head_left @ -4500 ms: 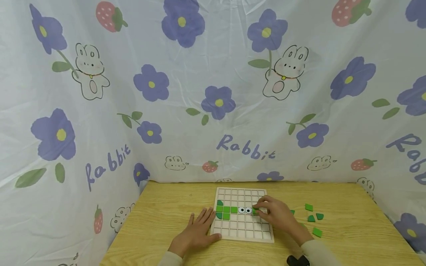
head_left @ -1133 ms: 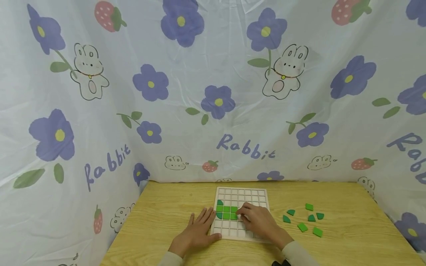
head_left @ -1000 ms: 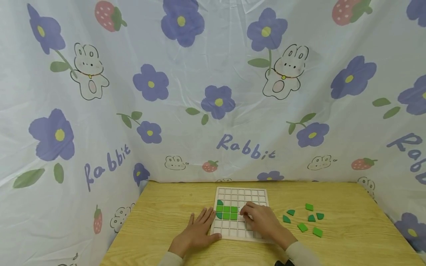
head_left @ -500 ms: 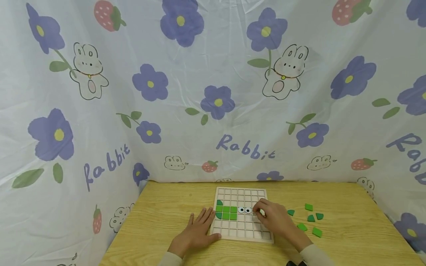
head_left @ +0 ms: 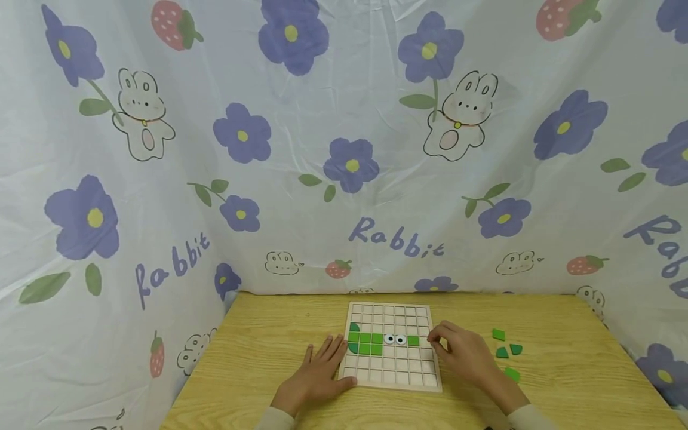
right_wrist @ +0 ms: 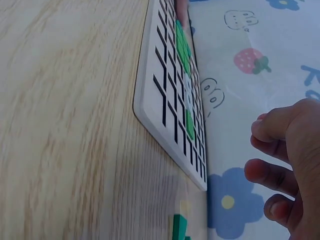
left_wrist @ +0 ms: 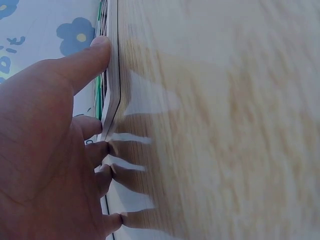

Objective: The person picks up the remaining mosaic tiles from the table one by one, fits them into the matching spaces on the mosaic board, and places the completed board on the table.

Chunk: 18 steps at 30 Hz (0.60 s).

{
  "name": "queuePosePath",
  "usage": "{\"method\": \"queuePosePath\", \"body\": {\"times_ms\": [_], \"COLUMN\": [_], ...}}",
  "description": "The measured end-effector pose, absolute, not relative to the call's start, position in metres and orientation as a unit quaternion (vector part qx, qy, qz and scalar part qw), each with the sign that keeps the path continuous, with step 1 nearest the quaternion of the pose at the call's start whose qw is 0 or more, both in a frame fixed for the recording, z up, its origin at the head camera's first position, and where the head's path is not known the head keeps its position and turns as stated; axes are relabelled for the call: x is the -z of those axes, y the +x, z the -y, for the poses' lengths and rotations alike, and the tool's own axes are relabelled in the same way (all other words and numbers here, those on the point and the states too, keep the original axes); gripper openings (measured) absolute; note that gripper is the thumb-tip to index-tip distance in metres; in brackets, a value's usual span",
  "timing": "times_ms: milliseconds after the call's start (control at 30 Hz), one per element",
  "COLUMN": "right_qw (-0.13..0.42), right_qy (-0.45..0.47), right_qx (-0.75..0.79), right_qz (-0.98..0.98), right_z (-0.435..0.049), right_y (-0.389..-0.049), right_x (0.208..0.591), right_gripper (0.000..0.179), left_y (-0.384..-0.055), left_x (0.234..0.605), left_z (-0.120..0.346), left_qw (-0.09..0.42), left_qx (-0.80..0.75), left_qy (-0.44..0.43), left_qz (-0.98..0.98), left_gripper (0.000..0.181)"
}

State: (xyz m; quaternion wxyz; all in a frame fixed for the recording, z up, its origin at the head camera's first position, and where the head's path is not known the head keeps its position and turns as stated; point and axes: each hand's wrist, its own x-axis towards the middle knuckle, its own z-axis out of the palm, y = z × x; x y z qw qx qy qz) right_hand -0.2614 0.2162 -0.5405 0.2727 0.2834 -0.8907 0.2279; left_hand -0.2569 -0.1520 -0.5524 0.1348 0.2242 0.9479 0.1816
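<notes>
A pale wooden grid board point(head_left: 387, 387) lies on the table. At its left side rests my left hand point(head_left: 321, 370), fingers straight; the left wrist view has the thumb along the board's edge. On the board, bright green square tiles point(head_left: 365, 344) and dark green quarter-round tiles point(head_left: 353, 348) sit at the left. Two eye tiles point(head_left: 395, 340) and a lone green square tile point(head_left: 413, 340) continue that row rightward. By the board's right edge is my right hand point(head_left: 466, 353), fingers loosely bent. Nothing shows between its fingers in the right wrist view.
Right of my right hand lie loose tiles: a green square point(head_left: 498, 334), dark green rounded ones point(head_left: 516, 349), and another green square point(head_left: 512, 374) partly behind the forearm. A printed curtain point(head_left: 301, 197) hangs along the wooden table's point(head_left: 290, 307) back and sides.
My right hand has moved rightward from the board's middle to its right edge, uncovering the eye tiles and the lone green tile. It now hides several loose tiles. The left hand stays put.
</notes>
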Motion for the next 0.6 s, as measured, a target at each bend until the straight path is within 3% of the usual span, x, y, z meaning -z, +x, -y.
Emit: {"method": "queuePosePath", "body": {"times_ms": [267, 600], "right_qw": [0.287, 0.265], "right_qy": [0.265, 0.224], "right_qx": [-0.229, -0.236], "right_qz": [0.892, 0.908], "right_z": [-0.235, -0.263], "right_y": [-0.254, -0.242], "right_x": [0.537, 0.532], "right_gripper": [0.029, 0.027], "left_y": [-0.257, -0.256], "left_x": [0.552, 0.548], "left_z": [0.153, 0.152], "left_qw": [0.138, 0.136], "left_qx": [-0.187, -0.176], "left_qy": [0.226, 0.226], "left_qz": [-0.946, -0.948], "left_gripper": [0.092, 0.092]}}
